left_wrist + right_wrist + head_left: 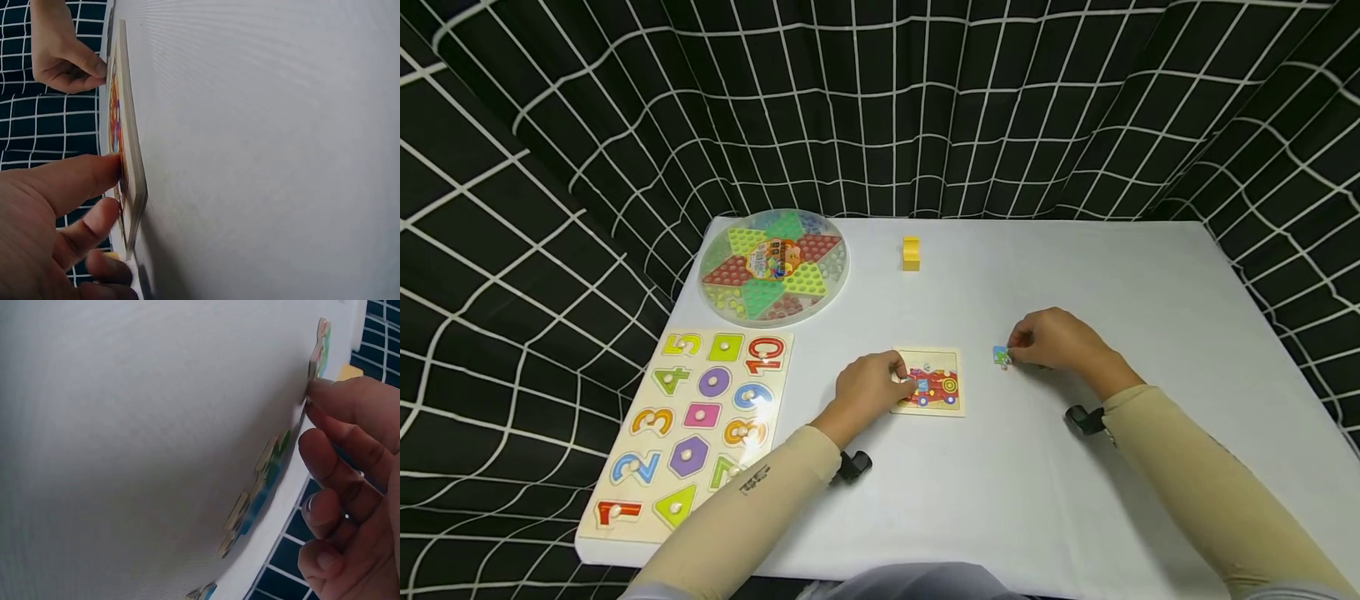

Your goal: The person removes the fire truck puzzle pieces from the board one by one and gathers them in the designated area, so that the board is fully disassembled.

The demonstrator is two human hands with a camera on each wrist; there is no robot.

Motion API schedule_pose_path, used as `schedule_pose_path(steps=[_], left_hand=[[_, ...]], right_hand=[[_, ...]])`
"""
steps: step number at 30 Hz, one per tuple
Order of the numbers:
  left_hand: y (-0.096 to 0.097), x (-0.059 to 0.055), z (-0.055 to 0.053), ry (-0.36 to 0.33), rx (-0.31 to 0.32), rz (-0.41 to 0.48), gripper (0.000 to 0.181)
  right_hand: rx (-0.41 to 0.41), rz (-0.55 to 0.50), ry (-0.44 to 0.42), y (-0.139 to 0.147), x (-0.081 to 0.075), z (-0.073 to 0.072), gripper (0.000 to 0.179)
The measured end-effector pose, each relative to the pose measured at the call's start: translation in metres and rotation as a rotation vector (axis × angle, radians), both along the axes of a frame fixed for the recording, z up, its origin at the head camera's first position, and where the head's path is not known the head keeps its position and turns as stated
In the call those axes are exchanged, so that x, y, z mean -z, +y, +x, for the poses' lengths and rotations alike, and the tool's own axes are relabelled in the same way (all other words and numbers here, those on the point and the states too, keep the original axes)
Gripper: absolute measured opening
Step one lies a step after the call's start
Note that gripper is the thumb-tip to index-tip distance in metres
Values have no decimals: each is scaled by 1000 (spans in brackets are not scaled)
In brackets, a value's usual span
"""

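Touching one red-vehicle jigsaw board, the left hand is resting with fingers loosely parted; right of this board, the right hand is pinching one small jigsaw piece.

Narrow gap — puzzle board left, pieces right.

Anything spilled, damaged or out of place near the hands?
Nothing looks spilled or damaged. Only the loose blue-green jigsaw pieces stand out: they lie on the white tabletop near the right hand, apart from the square wooden red-car puzzle.
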State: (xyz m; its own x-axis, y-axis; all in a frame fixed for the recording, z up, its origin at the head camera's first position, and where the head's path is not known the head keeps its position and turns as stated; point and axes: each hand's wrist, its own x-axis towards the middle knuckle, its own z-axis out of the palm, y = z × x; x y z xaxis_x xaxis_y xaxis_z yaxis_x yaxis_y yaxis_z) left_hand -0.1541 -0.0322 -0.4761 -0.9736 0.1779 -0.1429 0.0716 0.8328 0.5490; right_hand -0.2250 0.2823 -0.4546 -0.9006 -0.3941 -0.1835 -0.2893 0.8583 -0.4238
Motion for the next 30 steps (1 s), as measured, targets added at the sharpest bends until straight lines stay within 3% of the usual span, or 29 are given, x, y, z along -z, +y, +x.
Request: schedule_pose_path(steps=[5,9,18,25,30], left_hand=[[5,-1,-1,21,64,2,16],[10,0,-1,29,113,-6,29],[24,3,6,73,83,-15,29],[30,2,6,144,91,-101,27],[32,-2,5,155,95,-132,23]], right_hand=[[-8,-3,48,-6,-1,3,6],[-71,-29,101,-23,-4,11,5],[-263,-50,140,-62,5,46,25],[-271,-61,154,-74,6,52,25],[-245,-141,135,-78,5,51,26]])
